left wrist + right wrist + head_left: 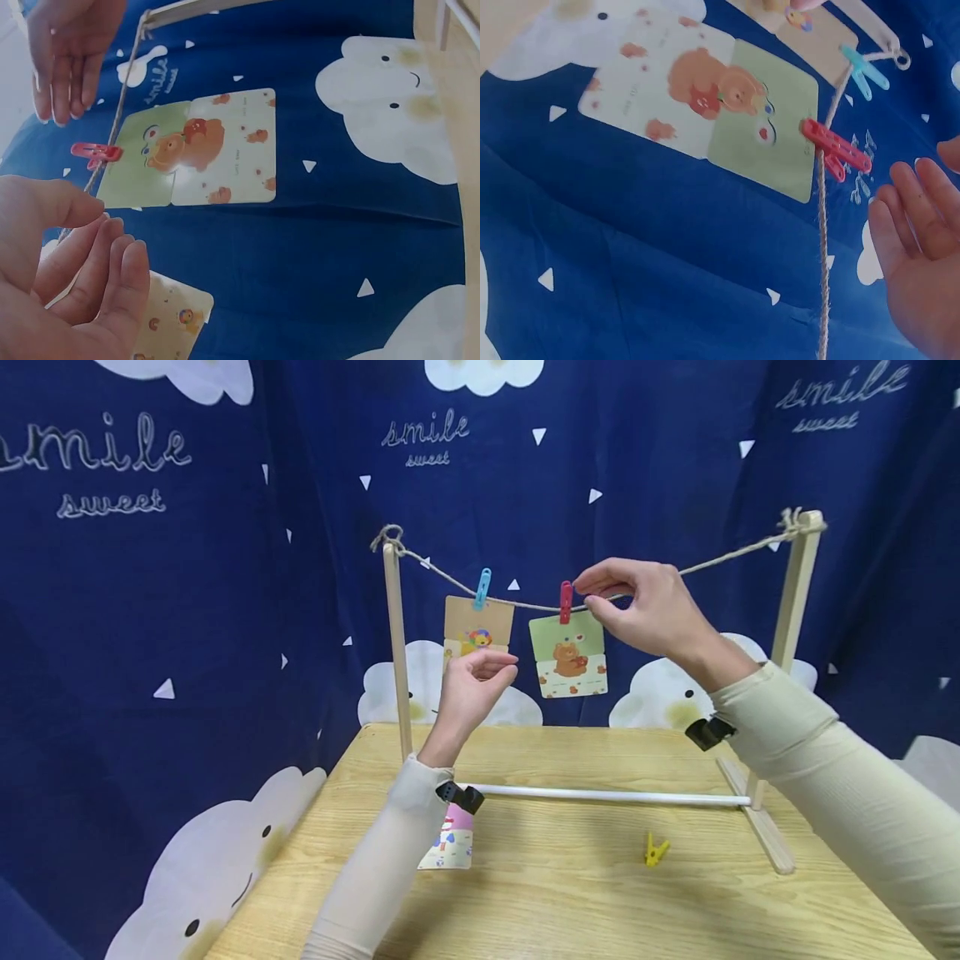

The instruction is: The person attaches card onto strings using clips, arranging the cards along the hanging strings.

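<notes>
A green-and-white bear card (pixel 570 664) hangs from the string (pixel 536 607) by a red clothespin (pixel 566 602). Just right of that clothespin is my right hand (pixel 652 610), its fingers bent loosely and apart from it in the right wrist view. My left hand (pixel 472 689) is in front of a tan card (pixel 468 618), partly covering it, and holds nothing. A blue clothespin (pixel 482 589) fastens the tan card to the string. In the left wrist view the left thumb and fingers (pixel 124 277) stand near the string, below the red clothespin.
Two wooden posts (pixel 797 585) carry the string, with a white rod (pixel 600 795) between them low down. A yellow clothespin (pixel 655 850) lies on the wooden table (pixel 555 902). A pink-and-white card (pixel 453 843) is partly behind the left forearm. A dark blue curtain (pixel 315 443) hangs behind.
</notes>
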Demonstrator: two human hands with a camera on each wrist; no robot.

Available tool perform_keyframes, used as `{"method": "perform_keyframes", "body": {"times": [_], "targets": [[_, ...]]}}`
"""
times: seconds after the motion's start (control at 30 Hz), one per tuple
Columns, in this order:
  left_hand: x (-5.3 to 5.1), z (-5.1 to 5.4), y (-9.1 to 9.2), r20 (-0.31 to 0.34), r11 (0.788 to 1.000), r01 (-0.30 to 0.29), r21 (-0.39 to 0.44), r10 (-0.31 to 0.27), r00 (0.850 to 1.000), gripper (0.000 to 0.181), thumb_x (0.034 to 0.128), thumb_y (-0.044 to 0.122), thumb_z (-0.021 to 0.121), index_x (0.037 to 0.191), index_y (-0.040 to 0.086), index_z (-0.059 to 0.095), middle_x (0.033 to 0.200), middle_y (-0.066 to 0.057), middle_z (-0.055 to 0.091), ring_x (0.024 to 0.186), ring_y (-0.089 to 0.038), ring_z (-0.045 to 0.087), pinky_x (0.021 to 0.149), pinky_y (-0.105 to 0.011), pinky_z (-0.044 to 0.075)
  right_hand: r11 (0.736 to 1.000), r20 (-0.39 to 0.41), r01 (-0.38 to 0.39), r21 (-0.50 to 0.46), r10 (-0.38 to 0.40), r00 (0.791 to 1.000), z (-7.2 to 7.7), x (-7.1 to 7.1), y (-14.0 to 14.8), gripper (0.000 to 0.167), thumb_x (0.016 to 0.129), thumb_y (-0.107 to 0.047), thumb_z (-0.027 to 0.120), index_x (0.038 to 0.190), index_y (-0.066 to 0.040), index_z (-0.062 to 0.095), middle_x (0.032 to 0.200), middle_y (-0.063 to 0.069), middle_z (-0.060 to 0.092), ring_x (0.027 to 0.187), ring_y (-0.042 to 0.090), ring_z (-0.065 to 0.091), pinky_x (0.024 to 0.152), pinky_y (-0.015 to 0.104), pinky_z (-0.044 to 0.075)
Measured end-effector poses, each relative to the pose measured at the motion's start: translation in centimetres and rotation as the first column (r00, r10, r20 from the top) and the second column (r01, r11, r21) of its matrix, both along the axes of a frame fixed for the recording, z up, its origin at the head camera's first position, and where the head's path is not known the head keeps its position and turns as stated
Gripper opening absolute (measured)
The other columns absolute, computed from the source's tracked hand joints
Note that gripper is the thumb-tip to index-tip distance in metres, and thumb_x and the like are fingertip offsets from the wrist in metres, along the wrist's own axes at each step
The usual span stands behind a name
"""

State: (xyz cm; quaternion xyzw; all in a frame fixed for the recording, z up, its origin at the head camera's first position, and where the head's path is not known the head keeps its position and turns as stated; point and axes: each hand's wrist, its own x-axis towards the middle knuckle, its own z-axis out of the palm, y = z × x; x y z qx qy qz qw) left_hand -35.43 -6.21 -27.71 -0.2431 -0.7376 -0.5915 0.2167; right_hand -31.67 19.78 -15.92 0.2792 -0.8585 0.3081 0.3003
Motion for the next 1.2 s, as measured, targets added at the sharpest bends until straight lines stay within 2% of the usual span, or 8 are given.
{"method": "perform_keyframes", "body": {"times": [0.1,0.2,0.33,0.5,0.7,0.9,1.03,1.2], "targets": [[0.1,-0.4,-0.3,0.016,0.999,-0.021,-0.036,0.022,1.000,0.014,0.0915,0.018,0.075,0.104,0.013,0.080,0.096,-0.002,0.078,0.089,-0.016,0.071,0.081,-0.032,0.056,0.999,-0.051,-0.017,0.030,0.019,0.999,-0.9,0.7,0.4,0.023,0.099,-0.021,0.064,0.119,-0.016,0.074,0.116,-0.001,0.074,0.106,0.017,0.070,0.099,0.041,0.051],[0.2,-0.9,-0.6,0.035,0.997,-0.037,-0.067,0.039,0.999,0.014,0.0920,0.020,0.076,0.104,0.015,0.080,0.098,0.000,0.078,0.091,-0.017,0.070,0.082,-0.034,0.056,0.998,-0.081,-0.023,0.051,0.027,0.996,-2.0,1.5,0.8,0.022,0.098,-0.018,0.066,0.117,-0.018,0.075,0.115,-0.004,0.075,0.106,0.015,0.070,0.097,0.027,0.050],[0.2,-1.6,-1.1,0.056,0.995,-0.045,-0.090,0.051,0.997,0.014,0.0924,0.020,0.076,0.105,0.015,0.080,0.098,-0.001,0.078,0.092,-0.017,0.071,0.082,-0.034,0.056,0.995,-0.112,-0.049,0.088,0.059,0.992,-3.6,2.4,1.6,0.024,0.094,-0.010,0.069,0.116,-0.017,0.076,0.115,-0.004,0.075,0.105,0.015,0.070,0.093,0.015,0.047],[0.3,-2.8,-1.9,0.086,0.990,-0.044,-0.132,0.055,0.995,0.015,0.0930,0.022,0.076,0.106,0.015,0.080,0.099,0.000,0.079,0.092,-0.018,0.071,0.081,-0.034,0.057,0.986,-0.084,-0.070,0.151,0.083,0.993,-5.7,3.4,2.9,0.029,0.092,-0.007,0.073,0.119,-0.016,0.074,0.115,-0.004,0.075,0.104,0.014,0.069,0.092,0.017,0.049],[0.0,-4.0,-3.0,0.098,0.985,-0.051,-0.164,0.068,0.993,0.016,0.0930,0.021,0.076,0.107,0.015,0.080,0.098,0.000,0.078,0.091,-0.018,0.072,0.082,-0.035,0.057,0.974,-0.064,-0.088,0.210,0.103,0.993,-8.3,4.1,4.4,0.032,0.091,-0.006,0.073,0.122,-0.014,0.073,0.116,-0.002,0.075,0.100,0.012,0.069,0.088,0.028,0.056],[-0.3,-5.1,-3.9,0.121,0.977,-0.057,-0.207,0.083,0.989,0.013,0.0927,0.020,0.075,0.104,0.014,0.080,0.095,-0.001,0.078,0.088,-0.018,0.071,0.079,-0.033,0.056,0.979,-0.002,-0.061,0.196,0.063,0.998,-11.2,4.4,5.5,0.034,0.091,-0.006,0.072,0.123,-0.017,0.071,0.116,-0.008,0.074,0.096,0.010,0.070,0.085,0.030,0.057],[-0.5,-6.3,-4.7,0.127,0.970,-0.057,-0.236,0.089,0.988,0.014,0.0923,0.018,0.075,0.105,0.012,0.080,0.096,-0.001,0.079,0.088,-0.017,0.072,0.079,-0.031,0.056,0.980,0.068,-0.066,0.189,0.054,0.996,-13.3,4.4,6.2,0.032,0.094,-0.009,0.071,0.124,-0.019,0.071,0.118,-0.005,0.074,0.095,0.012,0.071,0.083,0.034,0.058],[-0.5,-8.0,-5.6,0.129,0.953,-0.068,-0.296,0.110,0.986,0.016,0.0928,0.017,0.075,0.107,0.013,0.080,0.097,0.000,0.079,0.087,-0.014,0.072,0.080,-0.032,0.057,0.984,0.127,-0.090,0.152,0.071,0.989,-16.2,4.3,7.2,0.031,0.094,-0.009,0.072,0.124,-0.018,0.071,0.117,-0.003,0.074,0.093,0.010,0.070,0.081,0.032,0.059]]}}
